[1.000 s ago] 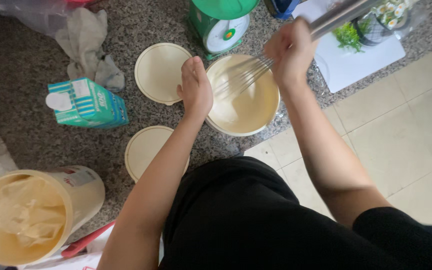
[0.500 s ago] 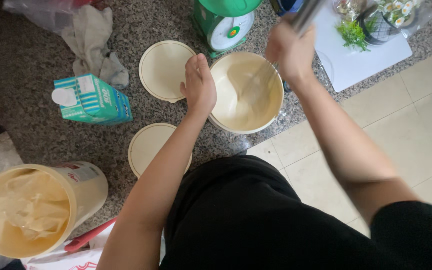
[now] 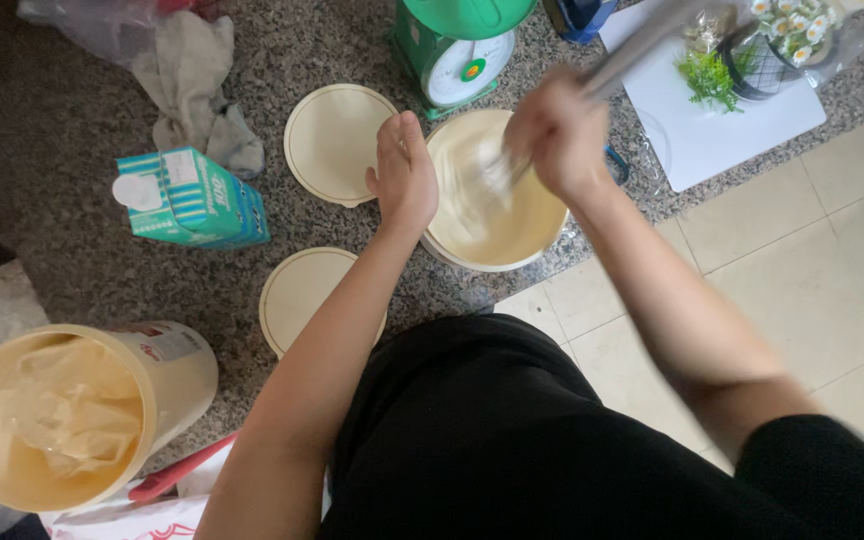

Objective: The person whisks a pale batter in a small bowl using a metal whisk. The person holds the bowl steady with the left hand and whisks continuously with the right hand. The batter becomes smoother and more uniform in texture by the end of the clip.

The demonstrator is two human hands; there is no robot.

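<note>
Granite counter (image 3: 72, 110) carries one bowl (image 3: 512, 235) at its front edge, two round lids (image 3: 337, 140), one carton (image 3: 192, 198). Left hand (image 3: 404, 175) presses flat on the bowl's rim; right hand (image 3: 557, 135) grips one whisk (image 3: 632, 50).

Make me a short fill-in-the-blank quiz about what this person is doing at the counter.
1. The right hand stirs the bowl with a ____.
2. The left hand rests on the bowl's ____.
3. The carton lies on its side, coloured ____.
4. The scale behind the bowl is ____.

Missing words: whisk; rim; teal; green
</note>
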